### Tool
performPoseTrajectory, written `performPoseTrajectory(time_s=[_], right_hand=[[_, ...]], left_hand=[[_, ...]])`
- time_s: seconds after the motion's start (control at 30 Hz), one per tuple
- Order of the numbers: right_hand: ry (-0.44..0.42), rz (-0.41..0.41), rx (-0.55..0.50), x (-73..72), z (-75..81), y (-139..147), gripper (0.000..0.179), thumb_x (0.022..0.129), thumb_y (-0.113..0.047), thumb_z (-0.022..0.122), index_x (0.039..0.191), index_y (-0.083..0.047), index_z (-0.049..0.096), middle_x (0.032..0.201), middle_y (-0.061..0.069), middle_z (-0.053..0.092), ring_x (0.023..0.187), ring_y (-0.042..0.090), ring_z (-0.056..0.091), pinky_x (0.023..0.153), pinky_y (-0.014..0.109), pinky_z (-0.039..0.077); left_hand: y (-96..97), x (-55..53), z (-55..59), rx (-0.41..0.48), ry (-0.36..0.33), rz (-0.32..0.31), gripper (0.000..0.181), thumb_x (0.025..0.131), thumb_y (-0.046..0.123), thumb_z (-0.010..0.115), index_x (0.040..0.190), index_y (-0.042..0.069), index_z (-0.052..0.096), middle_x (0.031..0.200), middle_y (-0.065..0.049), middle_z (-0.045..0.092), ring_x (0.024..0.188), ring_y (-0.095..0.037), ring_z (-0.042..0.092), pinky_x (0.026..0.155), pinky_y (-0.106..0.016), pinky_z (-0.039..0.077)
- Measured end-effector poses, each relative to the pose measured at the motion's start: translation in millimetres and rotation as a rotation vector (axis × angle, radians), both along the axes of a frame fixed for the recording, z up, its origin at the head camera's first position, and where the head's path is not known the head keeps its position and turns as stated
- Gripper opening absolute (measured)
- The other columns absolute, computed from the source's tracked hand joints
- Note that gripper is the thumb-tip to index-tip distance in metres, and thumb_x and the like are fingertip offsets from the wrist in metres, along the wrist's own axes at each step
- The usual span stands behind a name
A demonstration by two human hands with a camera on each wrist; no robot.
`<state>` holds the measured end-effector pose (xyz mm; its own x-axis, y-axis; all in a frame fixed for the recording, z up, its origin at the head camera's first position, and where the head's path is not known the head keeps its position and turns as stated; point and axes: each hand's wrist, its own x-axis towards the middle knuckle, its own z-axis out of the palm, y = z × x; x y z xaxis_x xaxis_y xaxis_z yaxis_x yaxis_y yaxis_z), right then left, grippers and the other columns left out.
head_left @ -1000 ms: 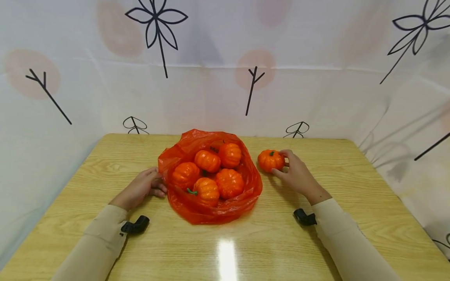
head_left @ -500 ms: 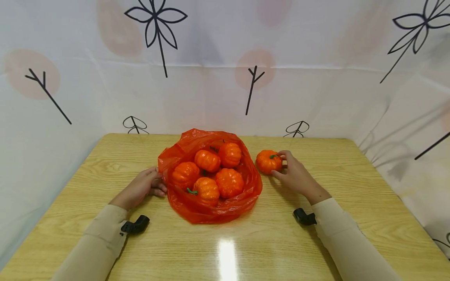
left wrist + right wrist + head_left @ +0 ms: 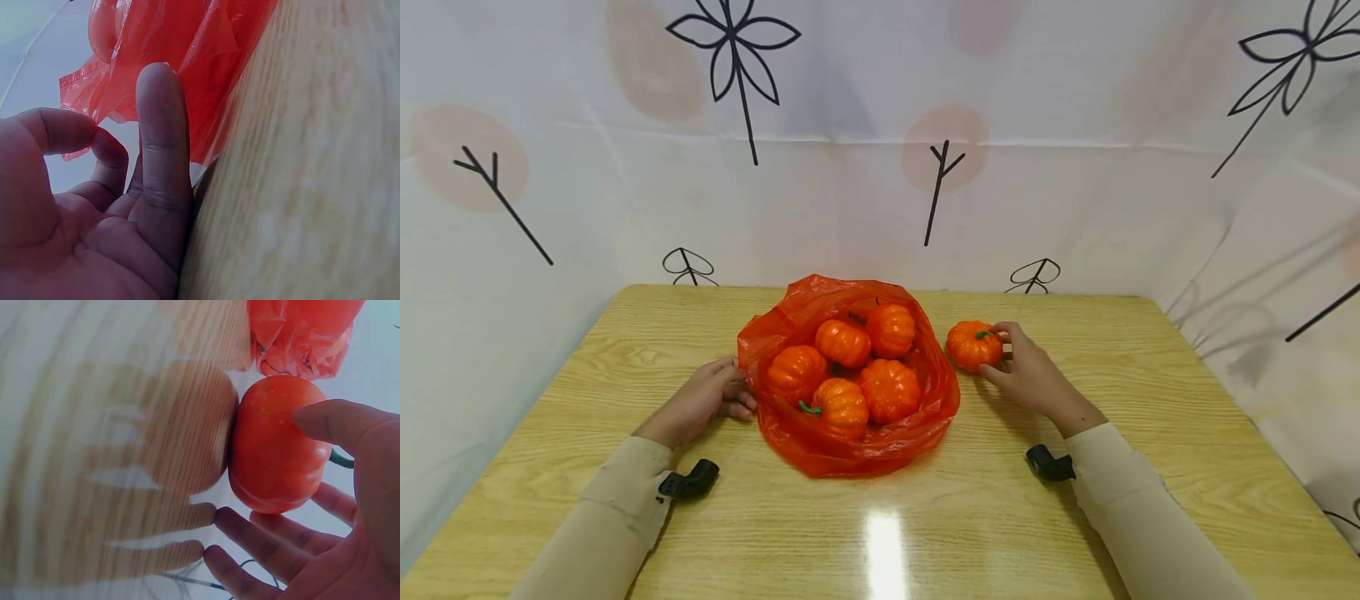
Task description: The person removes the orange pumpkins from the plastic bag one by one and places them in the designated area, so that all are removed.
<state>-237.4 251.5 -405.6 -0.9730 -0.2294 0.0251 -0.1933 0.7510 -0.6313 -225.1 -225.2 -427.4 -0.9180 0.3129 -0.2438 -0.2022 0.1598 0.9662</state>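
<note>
A red plastic bag [image 3: 857, 457] lies spread on the table with several small orange pumpkins [image 3: 890, 392] inside. My left hand [image 3: 707, 400] is at its left side; in the left wrist view the thumb and index finger pinch the edge of the bag [image 3: 206, 56]. To the right of the bag, one more pumpkin [image 3: 972, 346] with a green stem rests on the tabletop. My right hand [image 3: 1026, 371] holds it from the right. In the right wrist view the thumb lies across this pumpkin [image 3: 269, 450], while the other fingers reach around its far side.
The wooden table [image 3: 790, 542] reaches back to a white patterned cloth [image 3: 865, 208]. A black wrist mount [image 3: 688, 481] sits by the left cuff and another black mount [image 3: 1049, 464] by the right cuff.
The pumpkin in my right hand has shifted slightly left toward the bag and turned a little, its stem now pointing more to the right. My left hand and the bag stay put.
</note>
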Motion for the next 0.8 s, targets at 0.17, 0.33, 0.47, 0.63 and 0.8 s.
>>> performPoseTrajectory(time_s=[0.17,0.33,0.47,0.63,0.8], right_hand=[[0.009,0.005,0.001,0.4,0.7,-0.8,0.065,0.095,-0.017,0.066,0.145,0.002,0.028,0.148,0.034,0.038,0.125,0.052,0.054,0.1,0.058,0.049],[0.025,0.008,0.006,0.9,0.7,-1.1,0.066,0.095,-0.016,0.066,0.145,0.003,0.029,0.147,0.034,0.039,0.123,0.052,0.055,0.101,0.058,0.049],[0.03,0.01,0.007,1.4,1.0,-0.9,0.066,0.095,-0.016,0.066,0.146,0.003,0.028,0.146,0.033,0.039,0.123,0.051,0.055,0.102,0.058,0.048],[0.047,-0.005,0.035,2.2,2.9,-1.7,0.069,0.096,-0.021,0.066,0.149,-0.001,0.028,0.148,0.031,0.037,0.129,0.051,0.049,0.105,0.062,0.044],[0.086,-0.031,0.05,4.1,6.4,-4.9,0.069,0.095,-0.022,0.065,0.15,-0.002,0.029,0.151,0.031,0.034,0.139,0.048,0.036,0.111,0.066,0.035]], left_hand=[[-0.4,-0.7,-0.9,-0.004,0.002,0.003,0.02,0.105,0.019,0.039,0.117,0.006,0.051,0.089,-0.004,0.064,0.076,-0.013,0.066,0.073,-0.03,0.062],[-0.6,-1.2,-1.3,-0.002,-0.002,0.004,0.019,0.105,0.018,0.04,0.115,0.007,0.051,0.088,-0.005,0.065,0.075,-0.013,0.066,0.073,-0.03,0.062],[-0.5,-0.8,-0.7,-0.002,-0.003,0.004,0.019,0.105,0.018,0.04,0.114,0.006,0.051,0.088,-0.005,0.064,0.075,-0.013,0.066,0.073,-0.03,0.062],[-0.2,-0.4,0.2,-0.002,-0.002,0.002,0.02,0.105,0.019,0.04,0.116,0.006,0.05,0.088,-0.005,0.064,0.075,-0.013,0.066,0.073,-0.03,0.062],[0.0,-0.6,0.0,-0.009,-0.002,0.005,0.02,0.105,0.019,0.04,0.116,0.006,0.051,0.088,-0.005,0.065,0.075,-0.013,0.065,0.073,-0.03,0.062]])
